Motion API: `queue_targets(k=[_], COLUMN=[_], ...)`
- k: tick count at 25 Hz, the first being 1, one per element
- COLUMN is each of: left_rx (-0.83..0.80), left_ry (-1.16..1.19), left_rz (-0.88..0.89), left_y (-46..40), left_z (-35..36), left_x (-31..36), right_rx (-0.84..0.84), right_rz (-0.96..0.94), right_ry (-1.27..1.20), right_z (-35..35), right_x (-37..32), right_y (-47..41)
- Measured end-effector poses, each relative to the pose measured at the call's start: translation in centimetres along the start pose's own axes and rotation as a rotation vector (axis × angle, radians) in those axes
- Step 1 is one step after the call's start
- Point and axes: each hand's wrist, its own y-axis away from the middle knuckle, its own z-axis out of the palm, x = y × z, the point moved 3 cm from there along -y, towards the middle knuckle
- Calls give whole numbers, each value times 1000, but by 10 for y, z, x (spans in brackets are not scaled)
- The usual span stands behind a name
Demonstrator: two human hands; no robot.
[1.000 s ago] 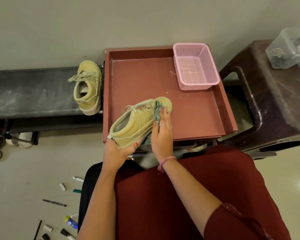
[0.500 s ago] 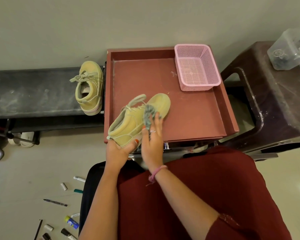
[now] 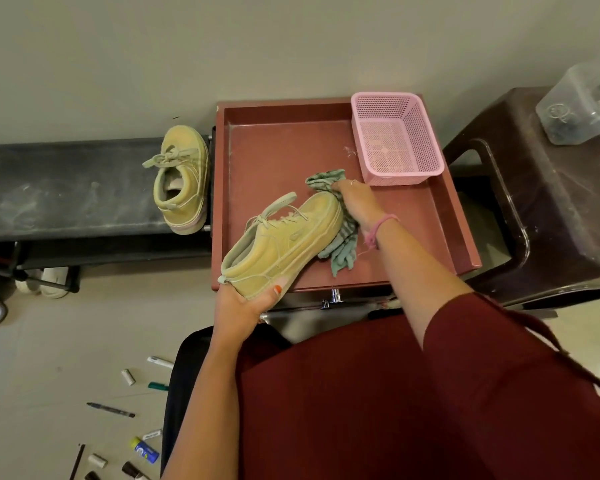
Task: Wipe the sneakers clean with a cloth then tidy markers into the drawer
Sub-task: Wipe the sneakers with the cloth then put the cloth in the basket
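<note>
Head view: sneaker [image 3: 284, 244] is held up over the front-left part of the open drawer [image 3: 278, 147], tilted. Long axis runs diagonal, heel low at front-left, toe high toward back-right. Your left hand [image 3: 246, 303] grips the heel end from below, thumb curled onto the side wall. Your right hand [image 3: 355, 202] sits at the toe end, fingers bunched round the green cloth [image 3: 340, 244]; part of the cloth sticks out above the toe, the rest hangs down alongside the sole edge.

Key relation: cloth is at the toe, left grip is at the heel, so the whole length of the shoe lies between your two hands. Right hand is the nearer one to the toe and far side. My read: next stroke goes along the axis, toe back toward heel, w/ left hand bracing against the pull. Can't tell if the cloth is pressed onto the toe or just beside it.

Outward: 2nd sneaker [image 3: 184, 181] lies on the dark bench [image 3: 49, 188], just left of the drawer. Pink basket [image 3: 395, 140] in the drawer's back-right corner, near your right hand. Markers [image 3: 111, 409] are scattered on the floor to your left, well apart from the drawer; that step looks not yet begun.
</note>
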Motion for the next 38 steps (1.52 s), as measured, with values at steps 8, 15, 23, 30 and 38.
queue_targets(k=[8, 15, 23, 30, 38], left_rx=[56, 13, 24, 37, 7], left_ry=[55, 64, -40, -94, -331], left_rz=[1, 22, 80, 117, 337], left_y=[-2, -6, -5, -13, -21], left_z=[2, 3, 6, 2, 13], left_x=[-4, -8, -8, -16, -5], right_rx=[310, 250, -89, -331, -359], right_rz=[-283, -419, -212, -713, -567], right_ry=[-166, 20, 427, 626, 555], right_z=[58, 96, 0, -17, 13], right_x=[27, 38, -3, 33, -14], right_y=[83, 139, 8, 39, 34])
